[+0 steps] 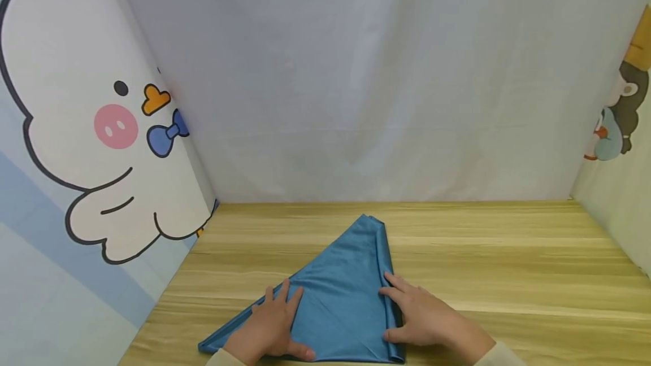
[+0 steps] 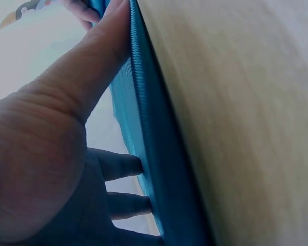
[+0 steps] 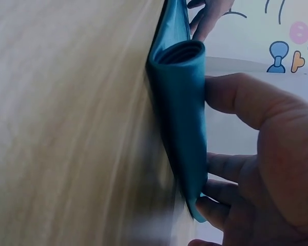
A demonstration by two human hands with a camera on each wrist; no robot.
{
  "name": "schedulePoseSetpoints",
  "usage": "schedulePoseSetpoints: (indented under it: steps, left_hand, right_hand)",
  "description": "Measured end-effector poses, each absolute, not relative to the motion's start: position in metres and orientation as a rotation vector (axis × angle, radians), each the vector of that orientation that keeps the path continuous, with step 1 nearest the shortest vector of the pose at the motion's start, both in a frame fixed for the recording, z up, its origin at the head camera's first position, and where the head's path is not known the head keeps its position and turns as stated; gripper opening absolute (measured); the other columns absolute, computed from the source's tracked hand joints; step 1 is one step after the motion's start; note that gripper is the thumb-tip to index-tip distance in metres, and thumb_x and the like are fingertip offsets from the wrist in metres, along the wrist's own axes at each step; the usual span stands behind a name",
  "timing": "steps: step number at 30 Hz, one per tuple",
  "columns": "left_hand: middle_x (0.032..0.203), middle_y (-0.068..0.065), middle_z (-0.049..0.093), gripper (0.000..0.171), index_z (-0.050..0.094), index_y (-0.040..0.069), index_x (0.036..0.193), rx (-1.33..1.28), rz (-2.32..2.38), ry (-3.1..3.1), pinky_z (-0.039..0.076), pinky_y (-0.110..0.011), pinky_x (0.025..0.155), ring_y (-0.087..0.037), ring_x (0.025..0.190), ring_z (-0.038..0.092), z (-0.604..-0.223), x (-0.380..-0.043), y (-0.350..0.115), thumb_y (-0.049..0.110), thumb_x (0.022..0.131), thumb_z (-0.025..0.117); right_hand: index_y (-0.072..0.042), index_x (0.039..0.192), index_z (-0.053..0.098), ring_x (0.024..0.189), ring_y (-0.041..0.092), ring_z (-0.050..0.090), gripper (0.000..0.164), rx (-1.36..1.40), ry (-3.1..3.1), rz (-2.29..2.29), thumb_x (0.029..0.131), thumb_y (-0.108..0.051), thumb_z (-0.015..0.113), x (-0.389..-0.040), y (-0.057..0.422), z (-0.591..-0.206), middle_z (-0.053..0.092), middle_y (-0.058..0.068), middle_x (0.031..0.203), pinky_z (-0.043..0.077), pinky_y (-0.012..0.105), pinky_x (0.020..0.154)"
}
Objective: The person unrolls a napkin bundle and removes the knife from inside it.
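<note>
So there's a shiny blue folded cloth (image 1: 341,304), roughly triangular, lying at the near edge of the wooden-looking tabletop (image 1: 498,264), a bit left of the middle. One point runs off to the near left and another, kinda blunt, aims away from the person. Its right side is a long blue fabric roll (image 1: 382,253), and the right wrist view shows the layers coiled up at its near end.

The left hand (image 1: 269,323) rests on the left part of the cloth, fingers spread wide and pretty straight, thumb out along the near edge. It isn't gripping anything.

The right hand (image 1: 424,312) is over at the roll, fingers apart and only slightly bent, with thumb and fingertips touching it, thumb near the close end. No clamping there either.

Both wrists have pale cream sleeves (image 1: 498,354). Behind the table hangs a plain whitish curtain (image 1: 386,83), with a big white cartoon bird (image 1: 56,83) printed on the left-hand side panel.
</note>
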State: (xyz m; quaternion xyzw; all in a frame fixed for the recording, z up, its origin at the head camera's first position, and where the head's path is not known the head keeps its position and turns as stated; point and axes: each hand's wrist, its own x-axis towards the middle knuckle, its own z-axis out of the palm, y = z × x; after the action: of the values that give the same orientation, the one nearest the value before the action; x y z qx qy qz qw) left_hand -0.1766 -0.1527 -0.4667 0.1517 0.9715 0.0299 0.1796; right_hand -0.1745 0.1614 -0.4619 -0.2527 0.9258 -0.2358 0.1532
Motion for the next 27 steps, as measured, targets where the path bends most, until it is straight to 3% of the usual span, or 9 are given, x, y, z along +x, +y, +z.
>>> schedulePoseSetpoints:
  steps: [17,27]
  left_hand:
    - [0.155,-0.022,0.021,0.128,0.031,0.011,0.151,0.366,0.040,2.719,0.036,-0.074,0.085,-0.056,0.135,0.021,-0.465,-0.178,-0.149,0.084,0.053,0.067]
    - [0.155,-0.022,0.021,0.126,0.032,0.013,0.151,0.380,0.039,2.724,0.034,-0.076,0.085,-0.055,0.133,0.024,-0.462,-0.177,-0.149,0.084,0.053,0.066]
  right_hand:
    - [-0.005,0.143,0.044,0.135,0.032,0.037,0.075,-0.643,2.641,-0.751,0.076,-0.023,0.070,-0.168,0.183,-0.455,0.027,0.015,0.155,0.024,0.064,0.106]
    - [-0.005,0.145,0.041,0.136,0.036,0.034,0.078,-0.612,2.624,-0.782,0.075,-0.021,0.071,-0.166,0.195,-0.454,0.029,0.014,0.154,0.033,0.057,0.104]
